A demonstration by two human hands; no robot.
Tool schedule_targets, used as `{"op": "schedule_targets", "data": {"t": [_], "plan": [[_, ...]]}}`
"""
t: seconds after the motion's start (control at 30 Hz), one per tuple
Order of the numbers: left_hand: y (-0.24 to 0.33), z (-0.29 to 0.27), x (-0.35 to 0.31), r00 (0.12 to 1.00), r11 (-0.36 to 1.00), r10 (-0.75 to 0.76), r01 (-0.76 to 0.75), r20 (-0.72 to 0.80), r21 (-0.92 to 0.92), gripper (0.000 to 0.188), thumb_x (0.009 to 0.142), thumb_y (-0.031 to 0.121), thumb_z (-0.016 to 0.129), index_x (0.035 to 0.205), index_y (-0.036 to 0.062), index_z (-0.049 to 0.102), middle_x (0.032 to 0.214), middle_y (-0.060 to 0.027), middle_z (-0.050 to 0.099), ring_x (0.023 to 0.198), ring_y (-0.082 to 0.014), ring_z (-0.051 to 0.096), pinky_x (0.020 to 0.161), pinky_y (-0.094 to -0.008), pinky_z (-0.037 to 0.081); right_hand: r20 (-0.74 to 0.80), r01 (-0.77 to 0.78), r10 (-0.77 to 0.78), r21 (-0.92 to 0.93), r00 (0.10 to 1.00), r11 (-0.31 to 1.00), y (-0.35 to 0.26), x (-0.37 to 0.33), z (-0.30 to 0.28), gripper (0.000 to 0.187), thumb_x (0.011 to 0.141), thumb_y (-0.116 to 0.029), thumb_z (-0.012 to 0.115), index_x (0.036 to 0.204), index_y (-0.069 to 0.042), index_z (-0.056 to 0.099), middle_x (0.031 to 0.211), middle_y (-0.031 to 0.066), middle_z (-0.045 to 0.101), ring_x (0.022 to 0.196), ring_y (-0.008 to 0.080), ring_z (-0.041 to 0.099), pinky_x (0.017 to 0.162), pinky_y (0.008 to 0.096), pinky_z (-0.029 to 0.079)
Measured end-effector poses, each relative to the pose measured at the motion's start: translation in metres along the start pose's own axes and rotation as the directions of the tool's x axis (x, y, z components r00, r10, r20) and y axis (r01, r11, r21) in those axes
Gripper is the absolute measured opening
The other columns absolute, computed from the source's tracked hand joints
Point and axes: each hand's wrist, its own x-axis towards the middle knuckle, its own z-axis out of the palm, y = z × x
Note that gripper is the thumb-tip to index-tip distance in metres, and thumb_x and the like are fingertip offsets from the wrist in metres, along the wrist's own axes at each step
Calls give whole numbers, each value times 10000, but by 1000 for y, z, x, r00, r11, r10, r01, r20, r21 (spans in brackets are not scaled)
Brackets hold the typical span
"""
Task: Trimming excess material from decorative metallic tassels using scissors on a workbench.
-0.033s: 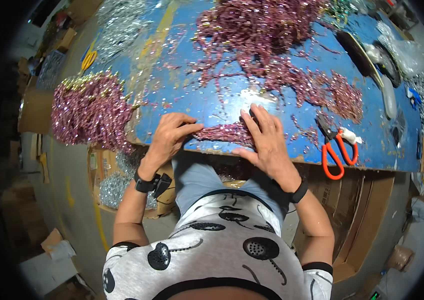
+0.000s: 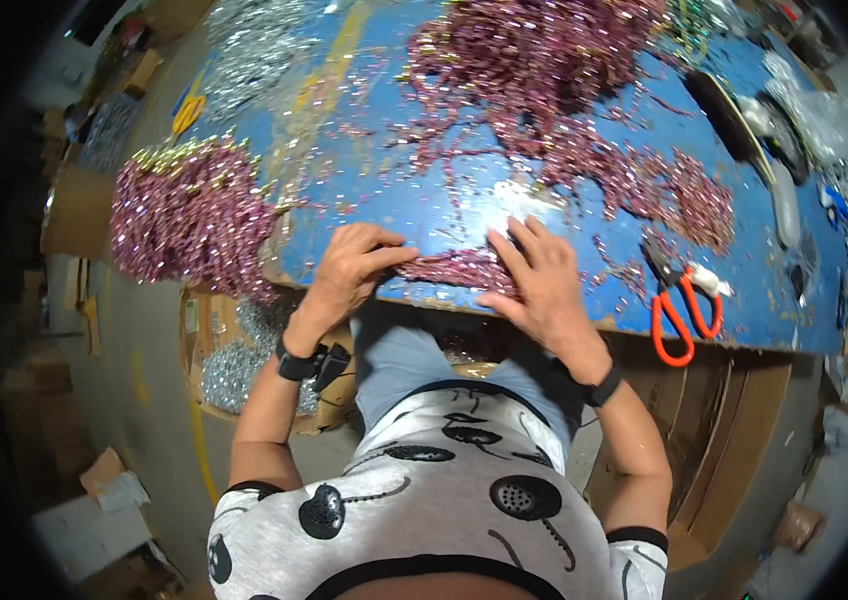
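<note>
Tinsel (image 2: 459, 268): between left hand (image 2: 349, 265), apparently pinching, and right hand (image 2: 546, 288), spread atop.
Risk: strands could splay if I lift right.

No lettering, numbers or signs legible in the head view. Carton (image 2: 744, 435) below blue table (image 2: 414, 208), right side: any print too dim to read.
</note>
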Motion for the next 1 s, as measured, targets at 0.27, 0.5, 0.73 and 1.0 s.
{"op": "schedule_targets", "data": {"t": [0.27,0.5,0.73,1.0], "plan": [[-11,7,-9,1000,990,-29,27,-11,-135,235,770,41,685,996,104,678,905,-37,627,871,-258,570,804,-355,411,21,-15,16,-57,1000,998,18,-21,-12,400,777,-65,714,1166,-128,647,987,51,603,895,239,564,785,370,426],[3,13,0,992,995,-50,40,-114,-89,192,804,118,706,995,105,685,924,-39,623,894,-236,570,814,-361,395,18,-28,29,-84,999,996,13,-18,-11,401,776,-44,711,1164,-126,653,1004,58,605,908,247,565,786,372,432],[-3,23,-4,993,993,7,-20,-117,-114,167,778,99,721,942,98,687,860,-10,622,847,-213,576,769,-347,382,-111,-163,158,-36,981,986,25,-41,-23,332,771,-39,718,1089,-131,700,960,63,631,857,254,585,775,365,432],[-4,18,-2,994,979,-16,-6,-107,-205,179,764,59,718,941,90,706,836,-41,633,819,-233,578,744,-348,408,-158,-150,132,-109,979,983,31,-53,-31,318,753,13,694,1053,-93,697,933,60,649,866,245,601,783,351,440]]}}
